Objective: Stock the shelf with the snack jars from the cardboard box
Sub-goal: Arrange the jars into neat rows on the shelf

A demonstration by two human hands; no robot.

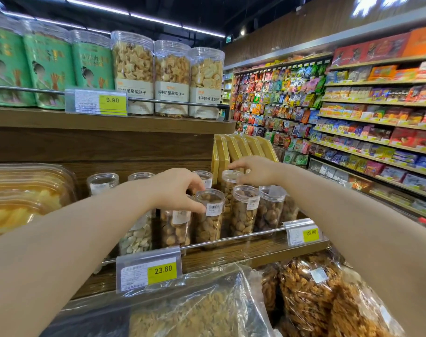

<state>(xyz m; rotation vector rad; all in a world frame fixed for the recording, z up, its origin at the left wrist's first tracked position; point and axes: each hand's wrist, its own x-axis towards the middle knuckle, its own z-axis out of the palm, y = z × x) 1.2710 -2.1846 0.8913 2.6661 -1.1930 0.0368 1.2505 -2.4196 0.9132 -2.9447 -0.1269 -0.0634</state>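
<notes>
Several clear snack jars of nuts stand in rows on the middle wooden shelf (231, 254) behind a metal rail. My left hand (176, 188) grips the top of a front-row nut jar (209, 215), thumb and fingers around its lid. My right hand (254, 170) reaches to the back row and holds the lid of a tilted nut jar (229, 183) with its fingertips. Two more jars (243, 210) stand to the right of the front one. The cardboard box is out of view.
Tall cookie jars (172, 79) and green tins (46, 69) fill the top shelf. Yellow boxes (238, 148) lean behind the jars. Bagged fried snacks (311, 290) lie below the shelf, a plastic tub (24, 198) at left. An aisle of packaged snacks (353, 117) runs at right.
</notes>
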